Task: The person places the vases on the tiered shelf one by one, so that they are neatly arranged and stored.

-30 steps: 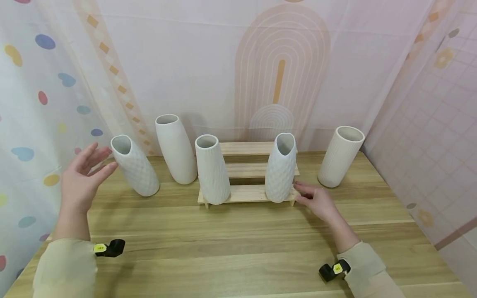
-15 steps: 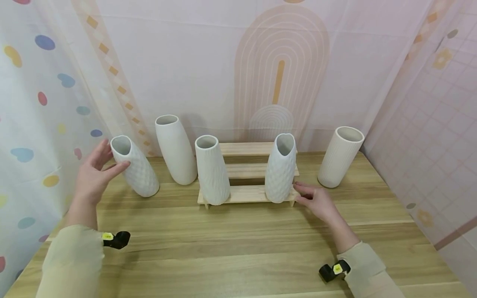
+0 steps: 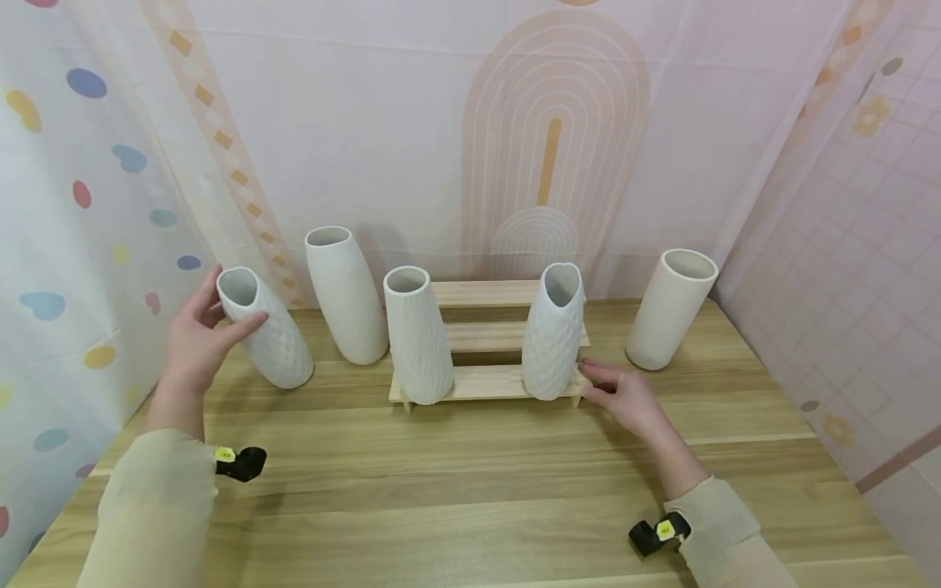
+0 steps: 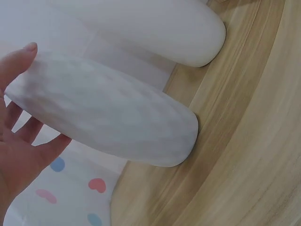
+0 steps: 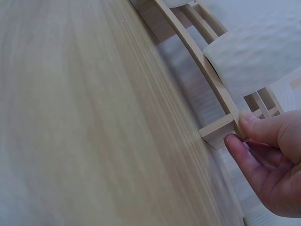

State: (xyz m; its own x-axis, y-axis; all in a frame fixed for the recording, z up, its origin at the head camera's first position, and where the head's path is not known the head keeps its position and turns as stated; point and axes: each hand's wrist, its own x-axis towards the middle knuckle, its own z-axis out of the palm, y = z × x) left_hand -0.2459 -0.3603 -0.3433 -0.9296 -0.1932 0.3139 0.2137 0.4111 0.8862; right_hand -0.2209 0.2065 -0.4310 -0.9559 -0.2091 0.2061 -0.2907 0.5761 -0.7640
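Observation:
At the left of the head view, my left hand [image 3: 197, 335] holds a white dimpled vase [image 3: 278, 347] near its rim, thumb across the front and fingers behind. The left wrist view shows this vase [image 4: 113, 110] standing with its base on the table. My right hand [image 3: 625, 400] pinches the right end of the lowest step of a wooden tiered stand [image 3: 488, 382], thumb on top and fingers under it, as the right wrist view shows. Two white vases stand on that step: a ridged vase [image 3: 421, 343] at its left end and a dimpled vase [image 3: 553, 343] near my right hand.
A smooth white vase [image 3: 349, 302] stands on the wooden table [image 3: 441, 498] between the held vase and the stand. Right of the stand is a ribbed cylindrical vase [image 3: 669, 314]. A patterned curtain [image 3: 397, 122] hangs directly behind the table.
My left hand has moved right and closed in around the dimpled vase's upper part, its thumb now across the front. The right hand and the stand have stayed in place.

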